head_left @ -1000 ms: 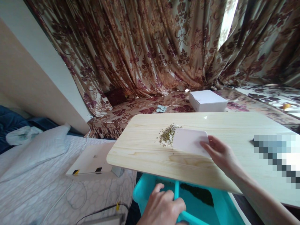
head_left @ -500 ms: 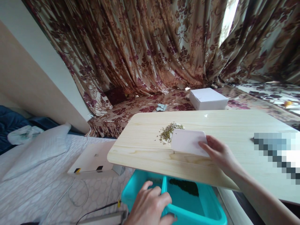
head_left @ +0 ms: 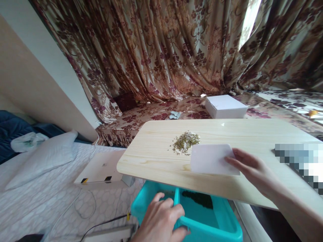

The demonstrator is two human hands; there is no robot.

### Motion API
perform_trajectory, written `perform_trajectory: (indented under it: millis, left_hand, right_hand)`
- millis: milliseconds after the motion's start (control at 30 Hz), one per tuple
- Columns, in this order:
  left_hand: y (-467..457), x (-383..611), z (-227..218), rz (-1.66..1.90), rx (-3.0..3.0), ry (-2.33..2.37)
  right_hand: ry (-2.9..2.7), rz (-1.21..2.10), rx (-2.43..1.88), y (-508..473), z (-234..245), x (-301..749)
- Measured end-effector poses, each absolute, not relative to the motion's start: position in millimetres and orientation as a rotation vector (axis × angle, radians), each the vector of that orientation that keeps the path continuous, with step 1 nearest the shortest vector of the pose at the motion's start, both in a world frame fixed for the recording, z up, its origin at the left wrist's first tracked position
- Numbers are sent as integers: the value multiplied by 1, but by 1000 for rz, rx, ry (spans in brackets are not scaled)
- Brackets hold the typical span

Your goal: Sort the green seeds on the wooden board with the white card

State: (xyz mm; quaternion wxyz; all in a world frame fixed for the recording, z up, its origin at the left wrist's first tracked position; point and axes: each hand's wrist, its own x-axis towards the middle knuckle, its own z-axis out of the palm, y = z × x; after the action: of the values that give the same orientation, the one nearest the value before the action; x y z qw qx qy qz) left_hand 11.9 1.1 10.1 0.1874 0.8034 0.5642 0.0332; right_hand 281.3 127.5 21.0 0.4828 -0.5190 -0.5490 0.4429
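My right hand (head_left: 252, 168) pinches a flat white plastic scraper (head_left: 212, 159) that lies on the pale wooden board (head_left: 156, 158). Just left of and behind the scraper's edge is a small heap of greenish grains (head_left: 185, 143), now fully uncovered. My left hand (head_left: 161, 222) grips the middle divider and rim of a turquoise plastic bin (head_left: 222, 228) under the board's near edge. Dark green grains (head_left: 198, 199) lie in the bin's right compartment. The left compartment is largely hidden by my hand.
A white box (head_left: 225, 107) sits on flowered fabric behind the board, with heavy flowered curtains (head_left: 164, 50) beyond. To the left are a bed with a white pillow (head_left: 42, 156), a flat white device (head_left: 101, 168) and cables (head_left: 83, 206). A blurred patch covers the board's right end.
My right hand has drawn the scraper back to the right, off the grain heap. The bin, held by my left hand, slid left under the board's edge earlier and has since stayed put.
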Motion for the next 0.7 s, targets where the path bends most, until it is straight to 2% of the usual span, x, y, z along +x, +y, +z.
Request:
perform_trajectory:
  millis: [167, 700]
  left_hand:
    - [2, 17, 6, 92, 2279, 1552]
    - [6, 22, 7, 111, 2291, 1519]
  right_hand:
    - [-1269, 855, -1300, 149, 17, 274]
    - [-1335, 855, -1259, 159, 11, 266]
